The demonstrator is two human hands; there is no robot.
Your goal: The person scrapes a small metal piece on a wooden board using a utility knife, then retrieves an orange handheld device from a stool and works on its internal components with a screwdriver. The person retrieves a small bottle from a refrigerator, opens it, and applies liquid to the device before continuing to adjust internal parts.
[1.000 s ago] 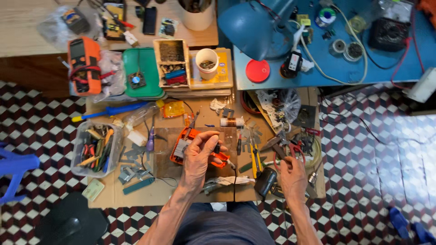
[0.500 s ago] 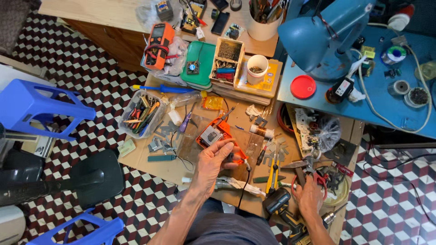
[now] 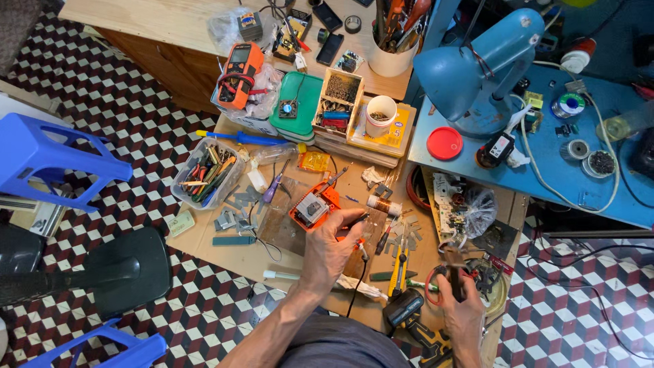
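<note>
Head cam, top-down over workbench [image 3: 259, 259].

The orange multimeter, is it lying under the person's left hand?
No, the orange multimeter lies far up the bench, while the left hand rests beside a small orange device.

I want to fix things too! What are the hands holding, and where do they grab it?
The left hand pinches a thin probe near its tip; the right hand grips pliers by the handles.

The desk [image 3: 225, 255] was matt raw plywood. The orange device [image 3: 315, 206] had a glossy plastic shell. The lamp [image 3: 470, 71] wore smooth blue painted metal. The tub [image 3: 185, 178] was clear plastic, the cup [image 3: 380, 116] white, and the floor [image 3: 146, 136] tiled.
</note>
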